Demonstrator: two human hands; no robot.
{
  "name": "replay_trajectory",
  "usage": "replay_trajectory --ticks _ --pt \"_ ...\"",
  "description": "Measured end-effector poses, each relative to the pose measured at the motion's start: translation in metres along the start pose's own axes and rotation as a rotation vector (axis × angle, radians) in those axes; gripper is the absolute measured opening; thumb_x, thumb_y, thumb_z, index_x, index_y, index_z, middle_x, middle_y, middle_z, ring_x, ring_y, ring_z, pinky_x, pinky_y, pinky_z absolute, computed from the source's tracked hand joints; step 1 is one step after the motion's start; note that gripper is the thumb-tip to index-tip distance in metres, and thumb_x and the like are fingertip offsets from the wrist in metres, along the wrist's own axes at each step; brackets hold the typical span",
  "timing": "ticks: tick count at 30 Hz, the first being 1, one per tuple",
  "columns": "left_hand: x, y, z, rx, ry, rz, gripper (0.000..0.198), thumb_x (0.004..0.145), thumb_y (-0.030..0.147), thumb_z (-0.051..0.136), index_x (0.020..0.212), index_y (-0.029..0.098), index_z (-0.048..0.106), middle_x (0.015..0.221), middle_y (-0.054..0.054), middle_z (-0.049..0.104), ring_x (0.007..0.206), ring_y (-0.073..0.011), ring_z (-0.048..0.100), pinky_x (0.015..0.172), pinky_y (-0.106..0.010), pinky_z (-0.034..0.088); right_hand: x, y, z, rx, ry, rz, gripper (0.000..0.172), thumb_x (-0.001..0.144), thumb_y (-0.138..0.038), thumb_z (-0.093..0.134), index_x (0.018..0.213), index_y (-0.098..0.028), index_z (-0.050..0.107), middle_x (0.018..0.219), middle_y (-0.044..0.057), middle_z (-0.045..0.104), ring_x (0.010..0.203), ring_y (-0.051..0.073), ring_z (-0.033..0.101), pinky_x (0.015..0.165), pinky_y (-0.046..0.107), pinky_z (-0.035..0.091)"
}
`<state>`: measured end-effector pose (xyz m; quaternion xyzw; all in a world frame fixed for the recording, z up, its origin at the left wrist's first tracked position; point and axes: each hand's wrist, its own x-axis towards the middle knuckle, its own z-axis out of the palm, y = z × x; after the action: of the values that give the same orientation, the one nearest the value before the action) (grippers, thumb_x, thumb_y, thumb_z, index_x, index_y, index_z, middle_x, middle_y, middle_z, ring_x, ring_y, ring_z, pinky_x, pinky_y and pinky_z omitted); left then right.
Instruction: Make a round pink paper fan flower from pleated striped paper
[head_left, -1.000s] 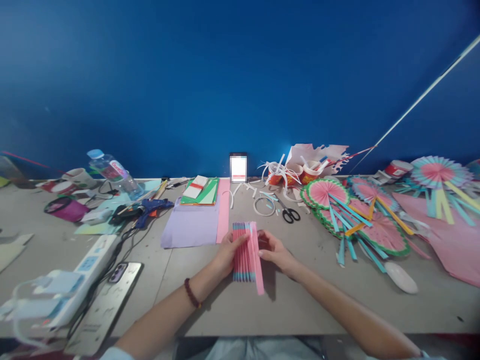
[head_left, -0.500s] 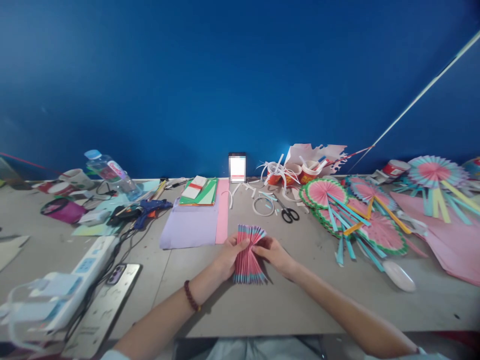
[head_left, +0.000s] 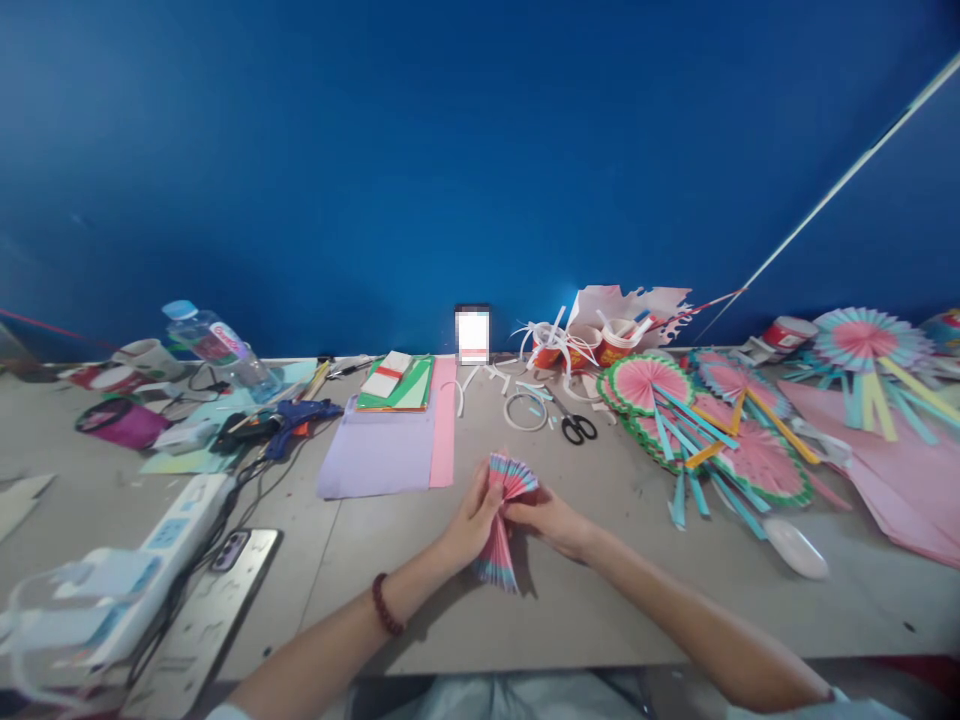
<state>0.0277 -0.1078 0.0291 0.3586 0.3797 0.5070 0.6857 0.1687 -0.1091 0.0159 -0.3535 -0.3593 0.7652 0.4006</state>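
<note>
Between my two hands is a pleated paper fan (head_left: 498,560), pink with blue-tinted ends, pinched narrow at its middle and flaring above and below. My left hand (head_left: 474,518) wraps its left side, thumb across the pleats. From the right, my right hand (head_left: 551,520) pinches the same waist with thumb and fingers; some of its fingertips are hidden behind the paper. Both hands are above the table, close to its front. Farther back lie black-handled scissors (head_left: 579,428) and a white ring (head_left: 526,410) among paper scraps.
Left are a power strip (head_left: 161,560), a phone (head_left: 206,620), a blue glue gun (head_left: 300,420), a tilted bottle (head_left: 225,350) and purple paper (head_left: 375,455). Finished paper fans (head_left: 652,385), a white spoon-like piece (head_left: 796,548) and pink sheets (head_left: 892,490) lie right. Paper cups (head_left: 619,342) stand behind.
The pleated paper has been squeezed narrower at its middle and turned, its top now fanned toward the right. Both hands have shifted slightly right and down, still on it.
</note>
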Motion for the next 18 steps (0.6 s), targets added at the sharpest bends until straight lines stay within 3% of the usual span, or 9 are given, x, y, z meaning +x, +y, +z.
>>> replay_trajectory --ticks 3,7,11,18 --pt "0.002 0.003 0.0 0.044 0.028 0.073 0.033 0.069 0.035 0.076 0.098 0.022 0.068 0.112 -0.006 0.065 0.122 -0.0226 0.048 0.104 -0.028 0.033 0.001 -0.004 -0.003 0.007 0.012 -0.015 0.024 0.064 -0.028 0.079 0.082 -0.016 0.069 0.074 0.0 0.07 0.068 0.012 0.061 0.071 0.026 0.048" --pt "0.006 0.005 -0.005 0.089 0.059 0.087 0.029 0.066 0.032 0.078 0.091 0.022 0.068 0.093 -0.004 0.067 0.095 -0.0187 0.059 0.088 -0.027 0.043 0.004 -0.01 -0.007 0.073 0.053 -0.028 0.024 0.064 -0.027 0.079 0.084 -0.016 0.07 0.077 0.003 0.071 0.07 0.013 0.063 0.07 0.026 0.05" --pt "0.007 0.006 -0.009 0.177 -0.043 0.057 0.023 0.065 0.033 0.079 0.077 0.019 0.066 0.074 -0.001 0.062 0.069 -0.0136 0.056 0.066 -0.025 0.043 0.005 -0.014 -0.01 0.154 0.096 -0.069 0.019 0.066 -0.027 0.078 0.078 -0.014 0.07 0.072 0.003 0.07 0.067 0.015 0.064 0.068 0.027 0.052" --pt "0.007 0.008 -0.009 0.171 -0.088 0.007 0.027 0.062 0.035 0.081 0.072 0.016 0.065 0.066 0.0 0.062 0.059 -0.0108 0.052 0.057 -0.022 0.039 0.005 -0.019 -0.012 0.182 0.065 -0.057 0.022 0.062 -0.025 0.081 0.08 -0.016 0.072 0.071 0.002 0.071 0.069 0.014 0.065 0.077 0.028 0.051"
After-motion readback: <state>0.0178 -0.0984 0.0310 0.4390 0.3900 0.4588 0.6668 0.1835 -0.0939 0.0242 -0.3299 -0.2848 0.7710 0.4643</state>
